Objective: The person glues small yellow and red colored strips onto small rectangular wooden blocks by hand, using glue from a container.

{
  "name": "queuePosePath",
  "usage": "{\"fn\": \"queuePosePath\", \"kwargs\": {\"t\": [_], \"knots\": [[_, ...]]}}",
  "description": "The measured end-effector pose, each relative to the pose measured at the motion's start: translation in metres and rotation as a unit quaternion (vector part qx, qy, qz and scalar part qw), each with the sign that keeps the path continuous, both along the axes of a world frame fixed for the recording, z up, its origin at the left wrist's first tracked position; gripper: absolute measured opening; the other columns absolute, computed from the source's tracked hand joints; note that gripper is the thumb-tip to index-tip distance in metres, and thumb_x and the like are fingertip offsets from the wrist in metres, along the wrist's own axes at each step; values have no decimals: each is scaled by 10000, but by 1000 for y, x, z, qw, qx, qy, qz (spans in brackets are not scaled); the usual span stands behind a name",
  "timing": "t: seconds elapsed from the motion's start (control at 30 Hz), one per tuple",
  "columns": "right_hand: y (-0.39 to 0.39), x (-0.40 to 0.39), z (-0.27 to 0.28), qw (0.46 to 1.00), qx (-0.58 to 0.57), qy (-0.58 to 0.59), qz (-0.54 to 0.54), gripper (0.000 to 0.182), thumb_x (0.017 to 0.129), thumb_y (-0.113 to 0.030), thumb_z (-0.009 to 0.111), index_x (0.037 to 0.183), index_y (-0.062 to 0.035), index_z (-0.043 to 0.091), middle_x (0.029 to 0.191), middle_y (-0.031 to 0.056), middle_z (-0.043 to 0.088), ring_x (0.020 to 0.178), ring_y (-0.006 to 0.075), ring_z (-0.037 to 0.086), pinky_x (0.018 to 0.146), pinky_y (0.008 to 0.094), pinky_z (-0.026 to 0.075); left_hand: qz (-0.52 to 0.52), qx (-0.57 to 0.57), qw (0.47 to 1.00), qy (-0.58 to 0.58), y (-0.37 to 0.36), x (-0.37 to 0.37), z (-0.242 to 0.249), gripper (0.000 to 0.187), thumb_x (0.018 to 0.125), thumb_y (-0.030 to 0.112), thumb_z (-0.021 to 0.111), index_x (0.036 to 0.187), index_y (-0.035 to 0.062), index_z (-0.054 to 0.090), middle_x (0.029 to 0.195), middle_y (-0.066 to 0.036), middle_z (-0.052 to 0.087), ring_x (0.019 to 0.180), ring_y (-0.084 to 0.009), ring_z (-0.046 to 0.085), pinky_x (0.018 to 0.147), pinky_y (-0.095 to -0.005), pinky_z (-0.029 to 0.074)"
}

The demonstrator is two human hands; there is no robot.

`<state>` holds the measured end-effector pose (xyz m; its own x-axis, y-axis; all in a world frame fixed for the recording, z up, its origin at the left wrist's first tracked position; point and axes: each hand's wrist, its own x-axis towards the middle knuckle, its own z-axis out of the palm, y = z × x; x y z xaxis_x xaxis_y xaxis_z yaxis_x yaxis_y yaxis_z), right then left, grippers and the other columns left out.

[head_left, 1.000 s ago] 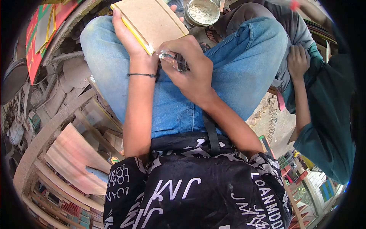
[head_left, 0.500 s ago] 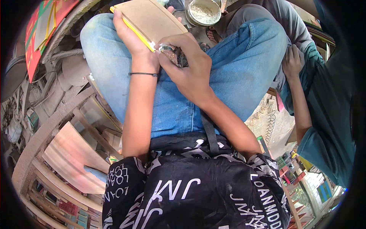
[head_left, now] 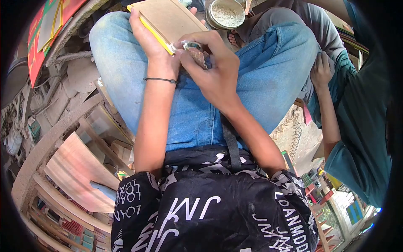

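While the left hand (head_left: 147, 40) grips a tan rectangular board (head_left: 170, 19) with yellow edging from beneath, thumb along its left edge, the board sits between 2 blue denim-clad knees (head_left: 110, 31). At its near corner, beside a white smear (head_left: 172, 47), the right hand (head_left: 220, 61) is pinched around a crumpled reddish-brown wad (head_left: 197, 54). Further right, 1 round metal container (head_left: 213, 22) holds pale matter (head_left: 227, 12); 1 co-worker's hand (head_left: 322, 72) lies against grey trousers (head_left: 289, 19).

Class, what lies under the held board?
The left hand: its thumb shows at the yellow edge, fingertips past the opposite side. The board hides its underside and the fingers' middles.
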<state>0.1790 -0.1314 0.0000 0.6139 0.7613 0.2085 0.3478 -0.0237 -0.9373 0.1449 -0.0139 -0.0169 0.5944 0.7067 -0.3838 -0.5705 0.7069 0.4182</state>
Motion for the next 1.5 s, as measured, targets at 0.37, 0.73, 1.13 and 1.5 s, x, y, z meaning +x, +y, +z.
{"fn": "queuePosePath", "kwargs": {"t": [0.37,0.73,1.13,1.5], "knots": [[3,4,-8,1000,5,-12,18,223,789,-16,713,995,-31,629,899,30,682,793,58,597,693,214,470,-8,13,999,-31,3,-1,-5,755,901,663,374,1125,-29,577,973,-213,657,802,-371,656,709,-475,567],[7,4,-6,999,22,-46,18,237,755,-31,734,966,-41,627,937,46,645,759,110,571,686,241,456,-14,-15,999,-51,3,-4,-12,692,901,625,405,1117,-8,584,966,-196,649,807,-366,649,730,-485,558],[4,9,-14,998,-1,40,52,263,815,6,699,1046,11,573,972,90,663,935,115,626,807,251,498,9,10,993,-116,6,-1,-19,497,941,530,406,1178,130,581,1013,-189,641,841,-350,644,734,-481,560],[8,12,-21,994,8,62,87,283,804,-11,720,1053,-2,586,972,63,646,906,91,591,803,237,476,8,8,998,-68,6,-3,-21,549,926,531,415,1168,65,573,1001,-180,647,839,-353,648,728,-478,564]]}}
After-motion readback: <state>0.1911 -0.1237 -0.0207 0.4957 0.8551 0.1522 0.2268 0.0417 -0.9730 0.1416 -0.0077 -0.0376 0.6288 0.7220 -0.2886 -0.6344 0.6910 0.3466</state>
